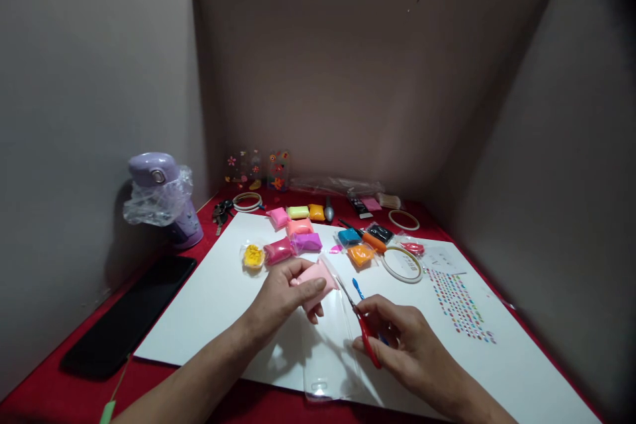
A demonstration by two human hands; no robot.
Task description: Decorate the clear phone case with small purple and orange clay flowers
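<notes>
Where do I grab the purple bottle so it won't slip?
I'd wrap around the bottle low down, below the crinkly plastic, coming from the right. It stands up and looks round there, and the wall is on its left. The loose plastic might slide.

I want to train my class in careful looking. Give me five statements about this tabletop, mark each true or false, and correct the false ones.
1. The right hand holds the red-handled scissors. True.
2. The left hand holds a yellow packet. False: it holds a pale pink packet.
3. The black phone lies to the left of the white sheet. True.
4. The purple bottle lies on its side. False: it stands upright.
5. Rows of small coloured dots are at the right of the pale pink packet. True.
</notes>
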